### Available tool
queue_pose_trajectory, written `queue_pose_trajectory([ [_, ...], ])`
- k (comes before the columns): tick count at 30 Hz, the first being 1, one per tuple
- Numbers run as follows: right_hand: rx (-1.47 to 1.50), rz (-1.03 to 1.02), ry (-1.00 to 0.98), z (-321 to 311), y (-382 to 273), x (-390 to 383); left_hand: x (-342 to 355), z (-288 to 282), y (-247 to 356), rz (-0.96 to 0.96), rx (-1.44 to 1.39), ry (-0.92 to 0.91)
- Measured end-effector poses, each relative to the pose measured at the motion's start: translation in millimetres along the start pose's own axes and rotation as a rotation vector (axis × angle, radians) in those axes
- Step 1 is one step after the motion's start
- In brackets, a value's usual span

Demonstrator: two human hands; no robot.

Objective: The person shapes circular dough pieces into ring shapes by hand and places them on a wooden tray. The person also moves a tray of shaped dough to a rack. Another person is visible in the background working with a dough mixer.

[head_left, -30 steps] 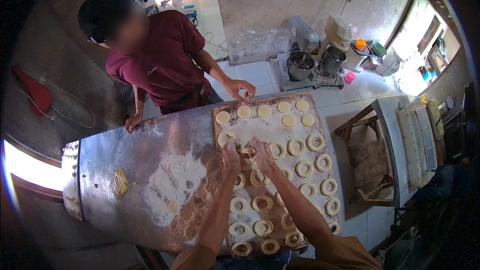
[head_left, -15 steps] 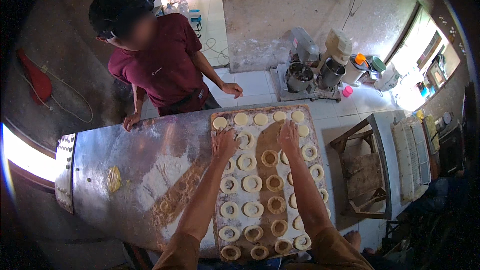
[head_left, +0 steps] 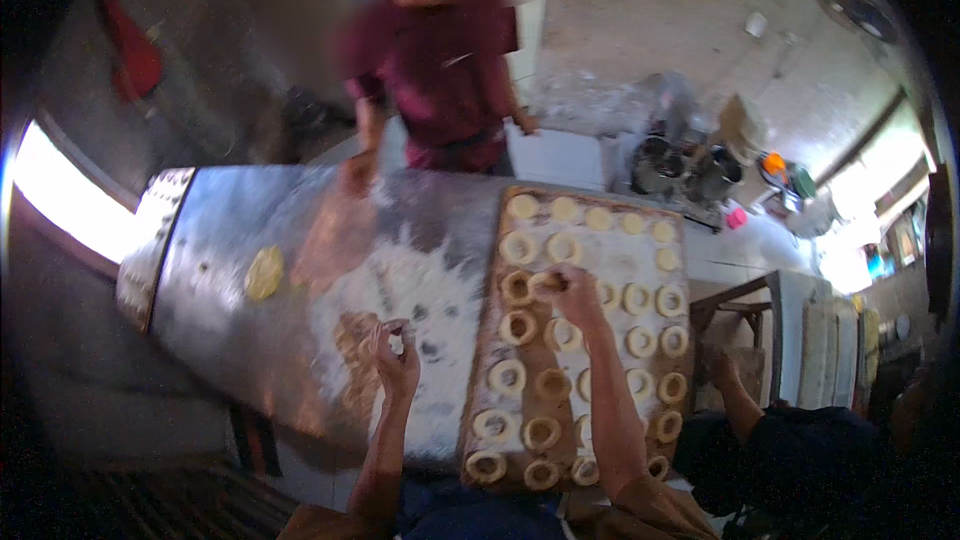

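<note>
A wooden board [head_left: 484, 395] holds several pale dough rings [head_left: 641, 340] in rows, with flat dough discs [head_left: 565, 208] along its far edge. My right hand [head_left: 568, 297] is over the upper middle of the board, its fingers closed on a pale piece of dough [head_left: 545, 282] beside a ring. My left hand [head_left: 398, 358] is left of the board, above spread flour [head_left: 430, 275] on the metal tabletop [head_left: 230, 340], fingertips curled in a loop; what they hold, if anything, is unclear.
A co-worker in maroon [head_left: 435, 90] stands across the table. Another person's limb [head_left: 740, 400] and dark clothing appear at right, by a side table [head_left: 785, 340]. Mixers [head_left: 660, 160] and buckets stand behind. A yellow wrapper-like item [head_left: 264, 272] lies on the metal top.
My left hand has left the board and moved left over the flour. My right hand is a little lower on the board. The view has shifted, and another person appears at right.
</note>
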State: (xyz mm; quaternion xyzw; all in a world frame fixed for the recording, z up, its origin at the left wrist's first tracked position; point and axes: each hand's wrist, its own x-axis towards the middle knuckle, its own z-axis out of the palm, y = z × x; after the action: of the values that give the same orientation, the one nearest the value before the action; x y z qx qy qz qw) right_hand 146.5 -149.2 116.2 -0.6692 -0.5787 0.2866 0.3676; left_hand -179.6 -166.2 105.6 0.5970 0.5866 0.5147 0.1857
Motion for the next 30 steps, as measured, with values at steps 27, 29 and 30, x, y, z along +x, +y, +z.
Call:
queue_pose_trajectory([
  [27, 0.525, 0.088, -0.091, 217.2, -195.0, -123.7, 4.4, -117.1, -70.8, 0.099, -0.346, -0.513],
  [29, 0.577, 0.121, -0.221, 213.8, -199.0, -129.4, 13.8, -125.1, -75.9, -0.243, -0.651, -0.694],
  [30, 0.559, 0.157, -0.310, 213.8, -201.0, -130.7, 17.7, -129.9, -77.0, -0.456, -0.798, -0.787],
])
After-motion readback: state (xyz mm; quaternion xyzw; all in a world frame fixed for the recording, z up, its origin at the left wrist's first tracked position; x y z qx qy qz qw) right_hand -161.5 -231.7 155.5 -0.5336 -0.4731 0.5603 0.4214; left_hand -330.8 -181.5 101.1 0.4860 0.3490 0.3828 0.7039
